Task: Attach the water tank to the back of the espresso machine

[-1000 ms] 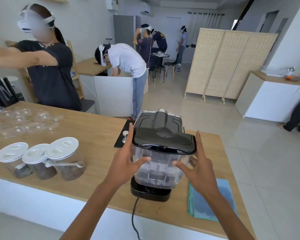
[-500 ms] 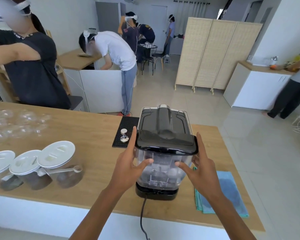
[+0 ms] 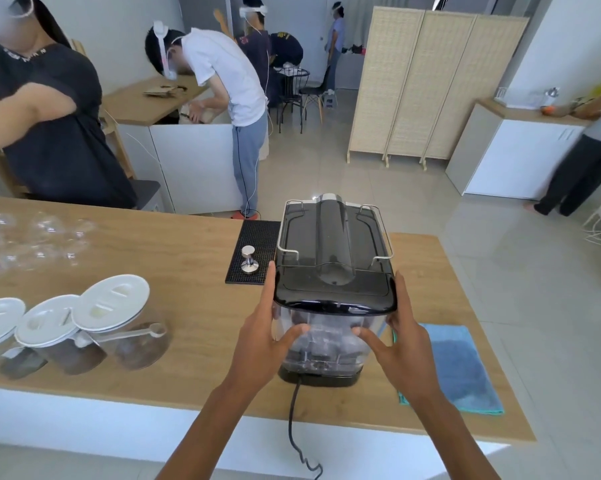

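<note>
The black espresso machine (image 3: 333, 237) stands on the wooden counter (image 3: 174, 258) with its back toward me. A clear water tank (image 3: 326, 341) with a black lid (image 3: 333, 292) sits against the machine's back, over the black base. My left hand (image 3: 264, 337) holds the tank's left side, thumb across its near face. On the tank's right side is my right hand (image 3: 399, 344), its thumb also pressed on the near face. The black power cord (image 3: 293, 420) hangs from the base over the counter's front edge.
A tamper (image 3: 248, 259) stands on a black rubber mat (image 3: 257, 237) left of the machine. Three white-lidded jars (image 3: 84, 327) and clear glasses (image 3: 32, 240) occupy the counter's left. A blue cloth (image 3: 461, 368) lies right. A person (image 3: 49, 116) stands behind the counter's left end.
The tank has settled lower and closer against the machine's back, with both hands still on its sides. My view has tilted down and shifted a little.
</note>
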A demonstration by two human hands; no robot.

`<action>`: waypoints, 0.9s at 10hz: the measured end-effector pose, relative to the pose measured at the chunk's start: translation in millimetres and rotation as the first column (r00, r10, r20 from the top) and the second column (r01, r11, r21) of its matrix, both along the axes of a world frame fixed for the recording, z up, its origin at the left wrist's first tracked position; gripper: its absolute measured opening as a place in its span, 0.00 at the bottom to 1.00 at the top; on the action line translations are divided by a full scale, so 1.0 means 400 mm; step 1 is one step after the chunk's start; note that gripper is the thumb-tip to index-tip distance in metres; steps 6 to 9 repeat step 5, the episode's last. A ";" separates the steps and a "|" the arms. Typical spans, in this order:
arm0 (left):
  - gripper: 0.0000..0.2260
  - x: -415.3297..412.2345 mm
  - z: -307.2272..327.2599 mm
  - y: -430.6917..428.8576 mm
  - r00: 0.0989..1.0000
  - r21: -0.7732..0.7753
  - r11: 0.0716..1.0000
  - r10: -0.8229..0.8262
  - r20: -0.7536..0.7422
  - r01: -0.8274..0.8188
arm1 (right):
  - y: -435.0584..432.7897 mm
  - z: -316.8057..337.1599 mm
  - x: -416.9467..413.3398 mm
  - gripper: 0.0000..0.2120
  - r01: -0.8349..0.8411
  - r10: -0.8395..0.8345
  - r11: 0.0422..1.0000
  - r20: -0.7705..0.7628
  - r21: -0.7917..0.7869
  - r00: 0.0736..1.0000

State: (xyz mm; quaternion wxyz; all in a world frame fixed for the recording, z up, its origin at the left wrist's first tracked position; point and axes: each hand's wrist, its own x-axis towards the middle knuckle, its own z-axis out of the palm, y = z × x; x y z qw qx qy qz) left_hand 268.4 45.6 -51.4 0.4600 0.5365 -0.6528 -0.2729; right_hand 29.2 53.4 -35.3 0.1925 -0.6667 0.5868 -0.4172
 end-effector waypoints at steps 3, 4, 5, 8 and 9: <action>0.47 0.011 -0.032 -0.007 0.998 0.067 0.997 -0.040 0.042 0.037 | 0.012 -0.030 0.006 0.51 0.065 -0.067 0.994 0.015 0.088 0.998; 0.46 0.039 -0.076 0.005 0.984 0.155 0.984 -0.114 0.138 0.093 | 0.025 -0.070 0.000 0.51 0.128 -0.119 0.982 -0.072 0.137 0.990; 0.47 0.080 -0.165 0.028 0.959 0.262 0.961 -0.157 0.234 0.093 | 0.044 -0.156 -0.025 0.50 0.143 -0.108 0.972 -0.187 0.188 0.976; 0.47 0.080 -0.165 0.028 0.959 0.262 0.961 -0.157 0.234 0.093 | 0.044 -0.156 -0.025 0.50 0.143 -0.108 0.972 -0.187 0.188 0.976; 0.47 0.080 -0.165 0.028 0.959 0.262 0.961 -0.157 0.234 0.093 | 0.044 -0.156 -0.025 0.50 0.143 -0.108 0.972 -0.187 0.188 0.976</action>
